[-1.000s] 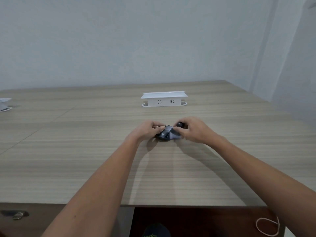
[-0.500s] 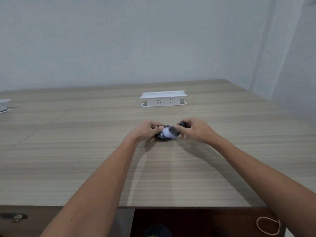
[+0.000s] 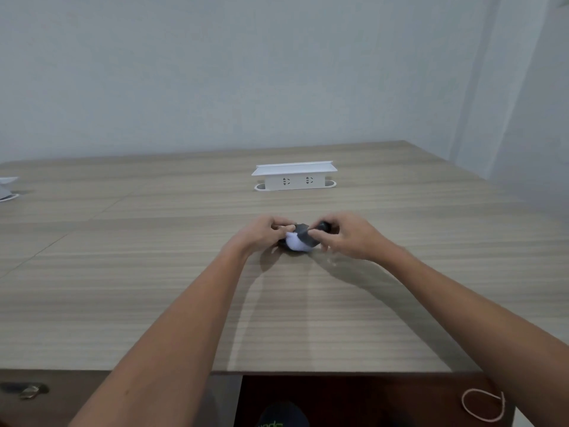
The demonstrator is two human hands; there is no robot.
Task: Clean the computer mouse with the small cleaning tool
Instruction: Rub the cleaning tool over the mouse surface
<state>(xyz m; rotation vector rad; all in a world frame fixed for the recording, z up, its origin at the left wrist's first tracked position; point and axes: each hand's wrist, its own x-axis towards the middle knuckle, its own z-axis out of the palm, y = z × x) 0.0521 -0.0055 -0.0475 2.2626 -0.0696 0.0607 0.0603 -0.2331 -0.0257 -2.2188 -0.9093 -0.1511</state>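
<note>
A dark computer mouse (image 3: pixel 284 243) rests on the wooden table (image 3: pixel 184 303), mostly hidden between both hands. My left hand (image 3: pixel 261 234) grips it from the left side. My right hand (image 3: pixel 348 235) holds a small cleaning tool (image 3: pixel 303 238) with a black handle end and a grey and white soft head. The head presses on top of the mouse. Only the mouse's dark lower edge shows beneath the tool.
A white power socket box (image 3: pixel 294 176) stands on the table behind the hands. Another white object (image 3: pixel 7 188) sits at the far left edge. The table's front edge runs below my forearms, with a white cord loop (image 3: pixel 483 408) on the floor at lower right.
The tool's head has shifted on the mouse and now shows more of its white side. Both hands stayed in nearly the same place.
</note>
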